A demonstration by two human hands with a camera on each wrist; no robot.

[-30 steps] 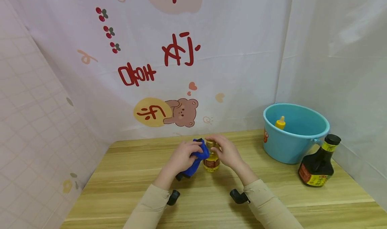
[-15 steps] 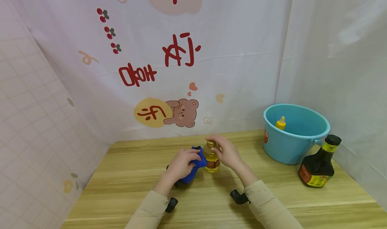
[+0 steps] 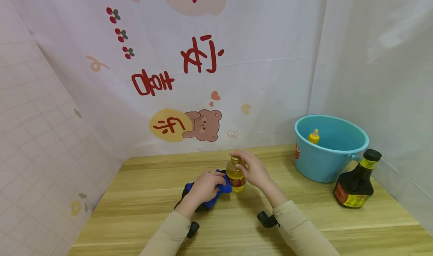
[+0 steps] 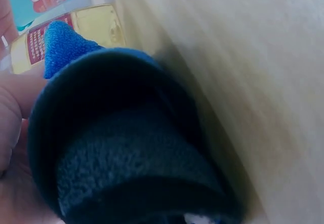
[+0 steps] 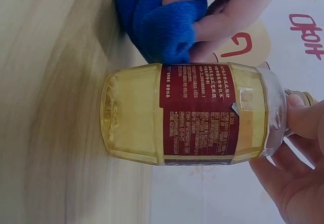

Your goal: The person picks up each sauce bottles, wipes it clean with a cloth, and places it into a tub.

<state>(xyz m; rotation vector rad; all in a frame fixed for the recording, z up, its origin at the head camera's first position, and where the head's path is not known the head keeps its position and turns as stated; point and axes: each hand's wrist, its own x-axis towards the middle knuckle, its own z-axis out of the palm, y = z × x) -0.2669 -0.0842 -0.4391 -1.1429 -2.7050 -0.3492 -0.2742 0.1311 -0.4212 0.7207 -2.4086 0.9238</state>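
Note:
A clear bottle [image 3: 236, 181] of yellow oil with a dark red label stands upright on the wooden table. At its neck, just under the gold cap, my right hand [image 3: 254, 170] grips it with thumb and fingers. My left hand [image 3: 206, 186] pinches a bunched blue cloth [image 3: 224, 186] with black edging. In the right wrist view the cloth [image 5: 164, 29] lies against the side of the bottle [image 5: 197, 115], over part of the label's edge. Dark folds of the cloth [image 4: 126, 158] fill much of the left wrist view, hiding most of the fingers.
A light blue bucket [image 3: 328, 165] stands at the back right, with a yellow-capped bottle [image 3: 313, 137] inside. Beside it is a dark sauce bottle [image 3: 353, 188] with a black cap. A printed white curtain [image 3: 264, 79] hangs behind the table [image 3: 142, 196].
My left hand has moved down along the bottle with the cloth, so more of the bottle's upper part shows. The right hand stays at the neck.

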